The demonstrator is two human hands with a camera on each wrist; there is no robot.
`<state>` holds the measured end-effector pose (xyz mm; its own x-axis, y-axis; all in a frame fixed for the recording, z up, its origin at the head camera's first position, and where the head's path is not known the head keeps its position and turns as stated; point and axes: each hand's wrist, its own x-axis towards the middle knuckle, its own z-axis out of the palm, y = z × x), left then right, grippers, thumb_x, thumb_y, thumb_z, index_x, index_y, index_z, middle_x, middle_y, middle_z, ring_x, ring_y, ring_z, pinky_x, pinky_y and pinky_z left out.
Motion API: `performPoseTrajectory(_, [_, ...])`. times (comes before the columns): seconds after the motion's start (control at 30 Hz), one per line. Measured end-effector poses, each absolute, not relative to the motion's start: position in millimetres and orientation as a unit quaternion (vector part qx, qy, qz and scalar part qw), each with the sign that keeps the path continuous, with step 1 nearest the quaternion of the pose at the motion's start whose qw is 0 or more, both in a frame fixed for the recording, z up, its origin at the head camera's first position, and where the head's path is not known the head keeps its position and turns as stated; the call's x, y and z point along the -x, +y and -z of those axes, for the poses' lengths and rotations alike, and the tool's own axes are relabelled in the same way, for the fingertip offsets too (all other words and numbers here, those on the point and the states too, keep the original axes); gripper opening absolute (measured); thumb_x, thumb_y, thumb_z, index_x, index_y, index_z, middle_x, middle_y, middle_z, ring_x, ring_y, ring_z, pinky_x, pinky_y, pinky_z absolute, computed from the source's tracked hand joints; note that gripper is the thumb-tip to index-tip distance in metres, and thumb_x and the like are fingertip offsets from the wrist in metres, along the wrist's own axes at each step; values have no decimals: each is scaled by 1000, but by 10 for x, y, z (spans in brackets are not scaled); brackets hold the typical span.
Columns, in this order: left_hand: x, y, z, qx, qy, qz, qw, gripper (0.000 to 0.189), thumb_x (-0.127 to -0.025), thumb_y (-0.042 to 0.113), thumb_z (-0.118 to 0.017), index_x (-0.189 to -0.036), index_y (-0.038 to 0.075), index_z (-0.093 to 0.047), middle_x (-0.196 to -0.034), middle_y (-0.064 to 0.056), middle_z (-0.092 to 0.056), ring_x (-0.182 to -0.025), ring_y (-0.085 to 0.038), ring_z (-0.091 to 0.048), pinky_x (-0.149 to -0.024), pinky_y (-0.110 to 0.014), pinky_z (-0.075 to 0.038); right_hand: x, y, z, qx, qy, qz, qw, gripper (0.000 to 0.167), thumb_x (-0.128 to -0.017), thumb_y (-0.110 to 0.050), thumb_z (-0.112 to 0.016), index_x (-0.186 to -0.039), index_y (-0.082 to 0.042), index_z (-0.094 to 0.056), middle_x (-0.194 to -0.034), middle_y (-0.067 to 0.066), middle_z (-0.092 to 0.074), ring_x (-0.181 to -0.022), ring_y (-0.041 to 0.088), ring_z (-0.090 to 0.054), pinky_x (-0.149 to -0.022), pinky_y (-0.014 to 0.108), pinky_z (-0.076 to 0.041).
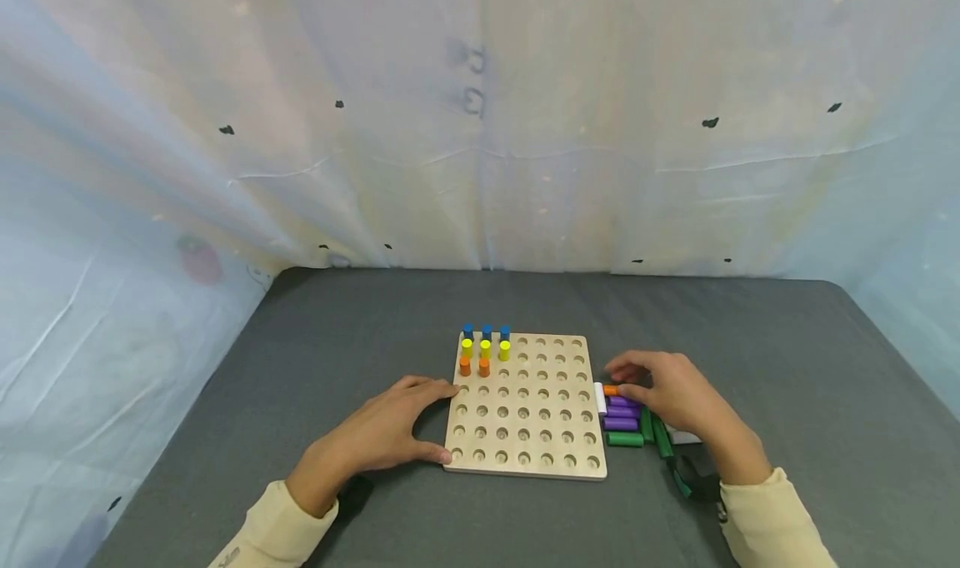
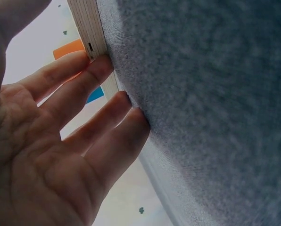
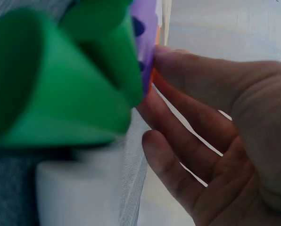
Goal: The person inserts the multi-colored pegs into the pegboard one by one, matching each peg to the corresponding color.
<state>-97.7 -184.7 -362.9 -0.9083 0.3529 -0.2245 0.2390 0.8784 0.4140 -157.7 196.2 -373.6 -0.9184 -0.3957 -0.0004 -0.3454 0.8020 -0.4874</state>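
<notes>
A square wooden pegboard (image 1: 532,466) with rows of round holes lies on the dark table. In its far left part stand three blue pegs (image 1: 487,333), three yellow pegs (image 1: 485,349) and two orange pegs (image 1: 483,368). My left hand (image 1: 390,426) rests at the board's left edge, thumb at the near corner and fingers fairly straight; its fingertips (image 2: 103,66) touch the board's side in the left wrist view. To the right of the board, my right hand (image 1: 675,389) pinches a loose orange peg (image 1: 611,391) between thumb and fingers, above purple pegs (image 1: 621,413).
A white peg (image 1: 600,398) lies along the board's right edge. Green pegs (image 1: 625,440) and another white peg (image 1: 684,437) lie close by, partly under my right hand and wrist. Pale hanging sheets (image 1: 555,135) enclose the table's back and sides.
</notes>
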Motion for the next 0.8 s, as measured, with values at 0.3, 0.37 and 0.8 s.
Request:
performPoseTrajectory(0.3, [966, -1839, 3629, -153, 957, -196, 150, 83, -73, 51, -84, -146, 32, -50, -148, 1, -51, -140, -24, -43, -102, -57, -45, 1606, 1950, 3810, 190, 955, 225, 38, 20, -89, -17, -75, -109, -16, -74, -95, -4, -74, -92, 18, -69, -86, 50, -53])
performPoseTrajectory(0.37, [964, -1836, 3629, -152, 957, -196, 149, 83, -73, 50, -84, -146, 32, -50, -148, 1, -51, -140, -24, -42, -102, -57, -45, 1598, 1942, 3815, 191, 955, 226, 39, 21, -89, -17, -75, -110, -16, -73, -96, -3, -74, -93, 19, -69, -86, 50, -53])
performPoseTrajectory(0.8, [980, -1829, 3610, -146, 959, -192, 148, 82, -73, 50, -84, -146, 33, -50, -149, 1, -51, -141, -23, -42, -102, -57, -45, 1575, 1947, 3766, 202, 942, 269, -2, 33, -92, -8, -70, -124, -14, -68, -113, 6, -72, -98, 24, -67, -81, 47, -55])
